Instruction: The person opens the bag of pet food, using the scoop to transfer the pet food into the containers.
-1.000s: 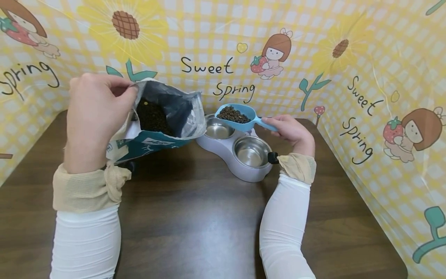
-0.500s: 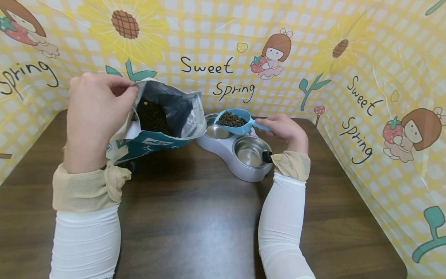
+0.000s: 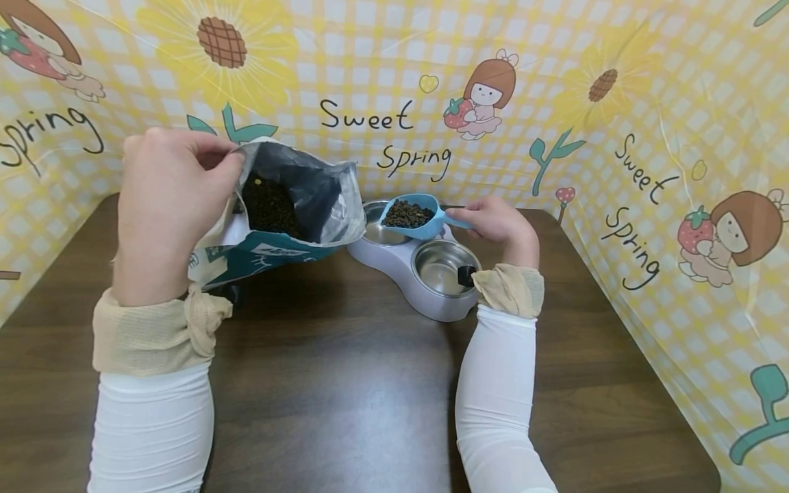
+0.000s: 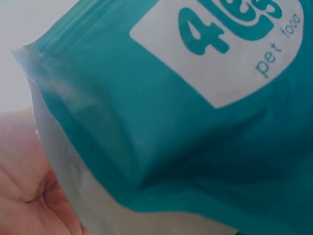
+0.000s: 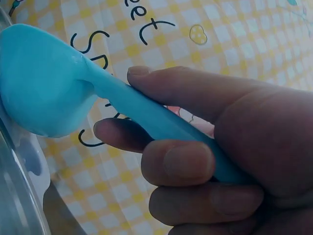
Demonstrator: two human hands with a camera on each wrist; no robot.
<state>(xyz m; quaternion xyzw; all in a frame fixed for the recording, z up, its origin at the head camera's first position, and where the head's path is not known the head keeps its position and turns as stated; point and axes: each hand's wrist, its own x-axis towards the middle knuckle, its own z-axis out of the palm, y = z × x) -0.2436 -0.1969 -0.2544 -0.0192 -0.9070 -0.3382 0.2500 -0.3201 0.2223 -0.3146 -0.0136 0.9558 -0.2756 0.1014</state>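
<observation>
White sleeves nearest, beige wraps at both wrists. Left hand: thumb and forefinger pinch the rim of the bag at its upper left corner, tips pressed together on the foil; remaining fingers tucked out of sight in the head view. Bag is teal outside, "pet food" printed on it per left wrist view, mouth wide open, silver lining, dark kibble inside. Right hand: wrapped around the handle of the blue scoop, thumb along one side, fingers curled on the other, no slack visible. Scoop carries brown pellets, cup facing up.

Black wrist camera covers part of the right edge of the near bowl. Both steel bowls sit in one pale double stand on the brown wooden table. Scoop overlaps the far bowl and hides part of it; can't tell if they touch. Bag's right corner is just beside that bowl in the head view. Behind everything, yellow checked cloth, "Sweet Spring" lettering, sunflowers.
</observation>
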